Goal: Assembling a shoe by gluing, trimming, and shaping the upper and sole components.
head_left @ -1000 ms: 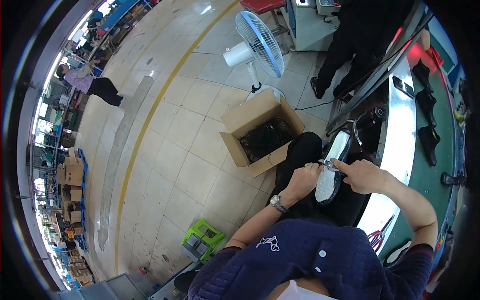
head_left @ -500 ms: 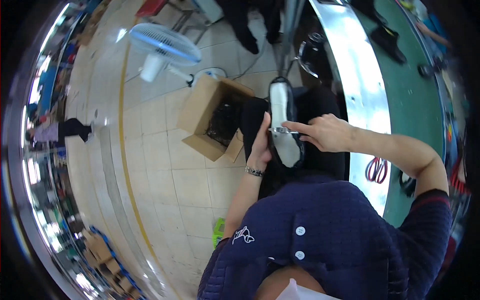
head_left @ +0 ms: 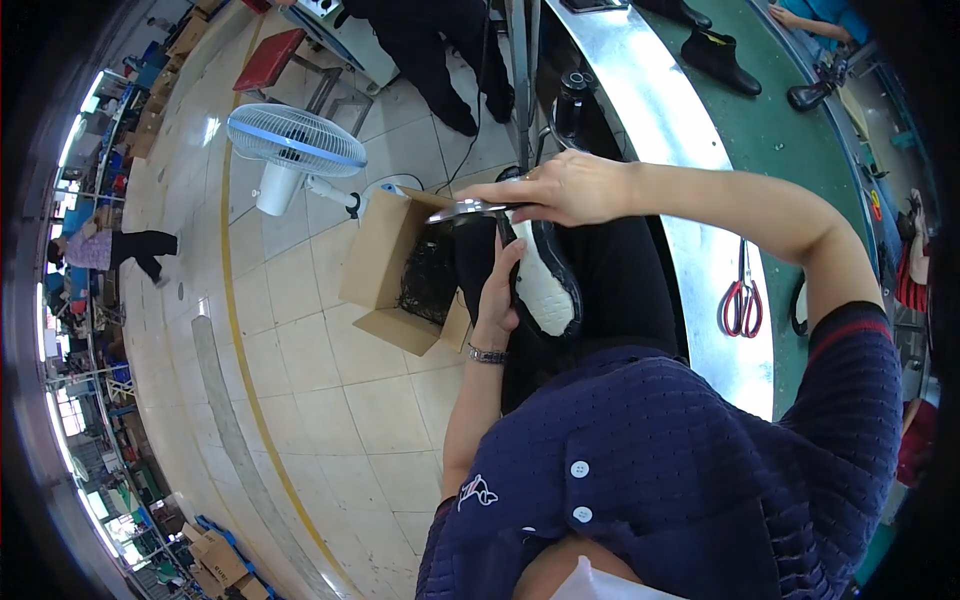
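A black shoe point(head_left: 546, 287) rests on my lap, its pale whitish underside facing up. My left hand point(head_left: 499, 290), with a metal watch band at the wrist, is closed along the shoe's left edge, thumb pressed near the middle. My right hand point(head_left: 572, 192) is wrapped round a shiny metal hand tool point(head_left: 468, 209). Its flat bright end points left, across the upper part of the shoe; whether it touches the shoe I cannot tell. My fingers hide the tool's other end.
Left of my knees stands an open cardboard box point(head_left: 383, 250) with black plastic inside. Beyond it is a white-blue fan point(head_left: 297, 140). A metal bench edge point(head_left: 700, 160) on my right holds red-handled scissors point(head_left: 742, 305); black boots point(head_left: 718, 60) lie on the green belt point(head_left: 775, 140). Another person point(head_left: 420, 55) stands ahead.
My right hand has moved up and left with the metal tool, from the middle of the shoe's underside to its upper part. My left hand still grips the shoe. The view has shifted slightly.
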`<state>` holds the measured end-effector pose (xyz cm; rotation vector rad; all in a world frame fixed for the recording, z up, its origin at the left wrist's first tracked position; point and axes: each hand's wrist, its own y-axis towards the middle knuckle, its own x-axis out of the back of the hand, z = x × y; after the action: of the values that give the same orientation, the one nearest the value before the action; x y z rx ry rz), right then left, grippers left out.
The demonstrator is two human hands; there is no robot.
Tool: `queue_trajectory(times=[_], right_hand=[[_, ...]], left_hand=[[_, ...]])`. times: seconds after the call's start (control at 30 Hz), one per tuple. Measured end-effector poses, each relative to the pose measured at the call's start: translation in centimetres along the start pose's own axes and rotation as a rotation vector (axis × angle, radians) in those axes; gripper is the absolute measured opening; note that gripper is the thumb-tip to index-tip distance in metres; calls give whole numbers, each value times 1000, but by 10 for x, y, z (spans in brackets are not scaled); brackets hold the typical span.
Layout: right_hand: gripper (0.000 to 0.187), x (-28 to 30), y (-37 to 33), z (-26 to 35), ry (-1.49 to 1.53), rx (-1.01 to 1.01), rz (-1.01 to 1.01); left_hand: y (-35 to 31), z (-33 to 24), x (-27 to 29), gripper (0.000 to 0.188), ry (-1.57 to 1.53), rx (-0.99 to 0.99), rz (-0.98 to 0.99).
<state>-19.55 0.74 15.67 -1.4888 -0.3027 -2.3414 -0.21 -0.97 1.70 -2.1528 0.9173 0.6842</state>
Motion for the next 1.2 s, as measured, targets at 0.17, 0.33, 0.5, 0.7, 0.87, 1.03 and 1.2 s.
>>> queue_trajectory(times=[0.17,0.33,0.5,0.7,0.87,1.03,1.2], right_hand=[[62,4,10,-18,-420,-65,318],[61,-12,-2,-4,-123,-174,249],[64,-12,-7,2,-181,-27,220],[60,-10,-12,15,-236,-84,334],[62,-21,-27,32,-172,-224,295],[59,-11,-49,25,-197,-165,306],[70,-22,-59,51,-331,-72,329]], left_hand=[[5,-3,7,48,-90,38,-32],[2,-10,12,52,-73,111,-15],[-2,-12,7,62,-15,91,-20],[-4,-14,9,74,5,148,-5],[-13,-3,14,76,85,100,19],[-13,41,24,78,-236,-23,22],[-30,38,-10,81,-485,85,126]])
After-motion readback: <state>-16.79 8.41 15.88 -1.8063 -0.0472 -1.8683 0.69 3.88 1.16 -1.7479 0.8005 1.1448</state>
